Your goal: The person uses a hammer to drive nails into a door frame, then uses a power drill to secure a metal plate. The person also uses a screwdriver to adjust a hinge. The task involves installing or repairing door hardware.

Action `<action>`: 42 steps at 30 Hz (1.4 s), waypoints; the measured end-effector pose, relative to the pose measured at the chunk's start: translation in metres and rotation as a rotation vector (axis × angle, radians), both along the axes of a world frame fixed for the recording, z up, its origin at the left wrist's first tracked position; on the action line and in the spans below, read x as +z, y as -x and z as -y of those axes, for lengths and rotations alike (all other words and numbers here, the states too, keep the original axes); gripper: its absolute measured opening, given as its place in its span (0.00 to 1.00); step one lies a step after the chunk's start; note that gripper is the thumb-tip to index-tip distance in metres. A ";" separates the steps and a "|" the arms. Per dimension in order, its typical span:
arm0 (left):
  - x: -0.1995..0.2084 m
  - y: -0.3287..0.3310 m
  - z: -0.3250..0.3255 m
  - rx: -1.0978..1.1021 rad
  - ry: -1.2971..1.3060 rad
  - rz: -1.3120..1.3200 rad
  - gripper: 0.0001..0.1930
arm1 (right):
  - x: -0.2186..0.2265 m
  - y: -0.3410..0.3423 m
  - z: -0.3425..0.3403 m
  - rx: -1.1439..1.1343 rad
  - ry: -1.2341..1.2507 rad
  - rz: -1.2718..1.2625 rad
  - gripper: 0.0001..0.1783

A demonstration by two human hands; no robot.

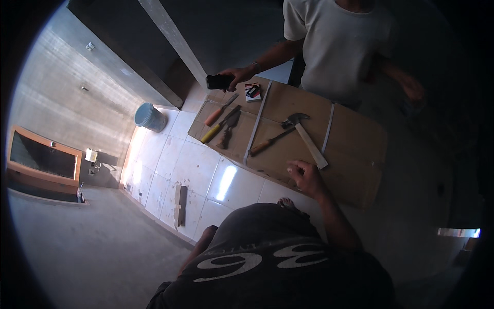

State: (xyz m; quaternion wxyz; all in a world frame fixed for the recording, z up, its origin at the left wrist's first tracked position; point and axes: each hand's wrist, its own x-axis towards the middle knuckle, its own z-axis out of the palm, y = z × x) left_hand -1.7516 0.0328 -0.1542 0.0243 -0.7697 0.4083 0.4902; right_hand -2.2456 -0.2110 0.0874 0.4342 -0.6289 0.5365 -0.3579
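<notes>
My right hand [304,176] hovers at the near edge of a cardboard box [355,149], fingers loosely bent and apart, nothing visible in them. Closest to it is a claw hammer [310,145] with a pale wooden handle. A tool with a brown-orange handle [261,148] lies with its far end by the hammer head. Farther left on the box are a small trowel [229,129], a yellow-handled file-like tool [212,134] and an orange-handled chisel-like tool [215,116]. My left hand [209,233] hangs low beside my dark shirt; its fingers are hidden.
Across the box stands a person in a light shirt [345,46], whose hand [242,74] holds a black object [219,82]. A small red, white and black packet [253,91] rests on the box. A bucket [150,117] and a wooden piece [180,206] stand on the tiled floor [193,165].
</notes>
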 end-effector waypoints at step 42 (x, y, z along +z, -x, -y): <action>0.172 0.156 0.181 -0.009 0.389 -0.411 0.18 | 0.166 0.135 -0.025 -1.006 0.891 0.218 0.30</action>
